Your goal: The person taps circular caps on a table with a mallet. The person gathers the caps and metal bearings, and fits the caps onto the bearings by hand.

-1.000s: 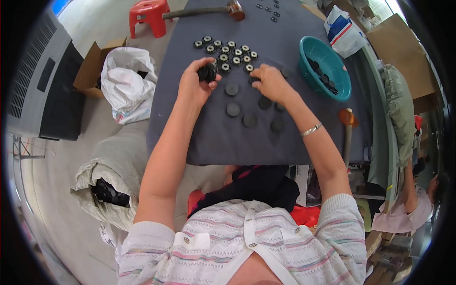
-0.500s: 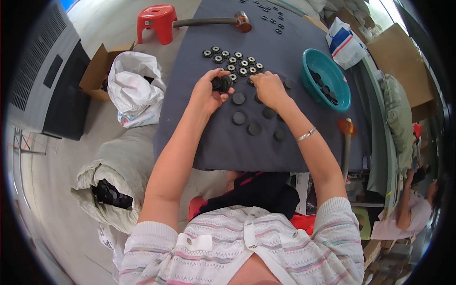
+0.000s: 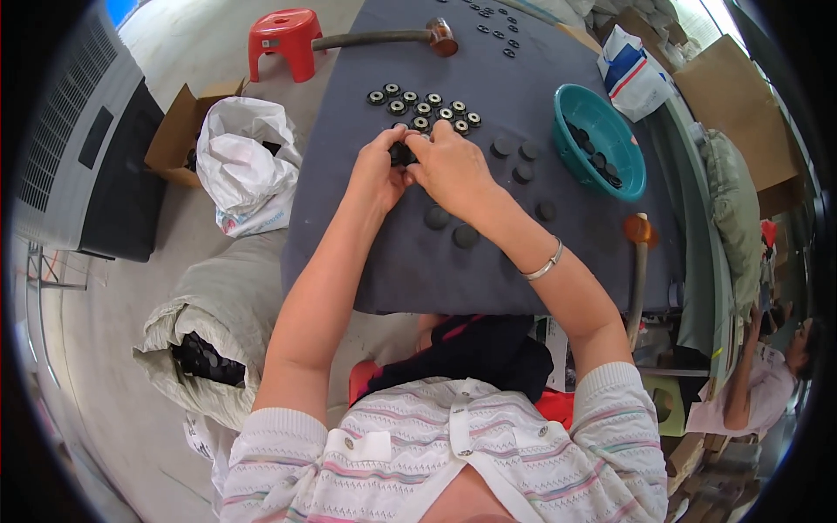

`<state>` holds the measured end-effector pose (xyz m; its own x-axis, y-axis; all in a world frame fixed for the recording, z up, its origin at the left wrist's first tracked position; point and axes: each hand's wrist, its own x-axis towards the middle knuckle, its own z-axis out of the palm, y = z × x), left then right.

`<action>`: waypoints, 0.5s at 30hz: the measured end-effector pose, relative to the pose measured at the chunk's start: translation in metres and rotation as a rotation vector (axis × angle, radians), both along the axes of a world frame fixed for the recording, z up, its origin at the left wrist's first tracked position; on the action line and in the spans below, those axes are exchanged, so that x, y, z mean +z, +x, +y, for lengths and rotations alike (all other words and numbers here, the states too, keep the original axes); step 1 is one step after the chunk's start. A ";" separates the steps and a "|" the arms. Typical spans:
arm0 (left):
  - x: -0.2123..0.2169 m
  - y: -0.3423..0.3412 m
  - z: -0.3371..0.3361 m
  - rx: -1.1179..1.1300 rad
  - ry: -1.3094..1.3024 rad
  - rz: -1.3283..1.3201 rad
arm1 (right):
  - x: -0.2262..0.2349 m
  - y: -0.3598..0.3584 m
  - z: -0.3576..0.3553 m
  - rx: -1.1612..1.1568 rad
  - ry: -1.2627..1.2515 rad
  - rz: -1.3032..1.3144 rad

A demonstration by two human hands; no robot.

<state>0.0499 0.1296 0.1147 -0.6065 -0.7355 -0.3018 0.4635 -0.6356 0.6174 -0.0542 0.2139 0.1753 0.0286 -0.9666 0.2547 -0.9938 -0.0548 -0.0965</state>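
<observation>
Several black round caps [image 3: 399, 155] lie in my left hand [image 3: 377, 173], its fingers curled round them. My right hand [image 3: 453, 167] meets it, thumb and fingers closed on the caps from the right; its back partly hides them. Just beyond both hands sits a cluster of black discs with metal ring centres [image 3: 423, 109]. More plain black caps [image 3: 466, 235] are scattered flat on the dark grey cloth-covered table [image 3: 392, 279], nearer me and to the right.
A teal basin [image 3: 562, 152] with black caps stands at the right. One mallet [image 3: 641, 231] lies near the right edge; another [image 3: 442, 39] lies far left by a red stool [image 3: 283, 44]. Small black rings [image 3: 498, 35] lie at the far end. An open sack [image 3: 209, 296] stands lower left.
My right hand has moved left from the table to the caps in my left hand. Several loose caps under and beside it have shifted or come into view.
</observation>
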 end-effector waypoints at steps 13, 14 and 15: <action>0.004 0.006 0.001 -0.046 0.110 0.115 | 0.010 -0.030 0.016 0.157 -0.200 -0.259; 0.002 0.007 -0.001 -0.029 0.110 0.079 | 0.012 -0.042 0.023 0.091 -0.224 -0.377; -0.001 0.006 -0.002 -0.033 0.099 0.064 | 0.014 -0.057 0.033 0.019 -0.244 -0.342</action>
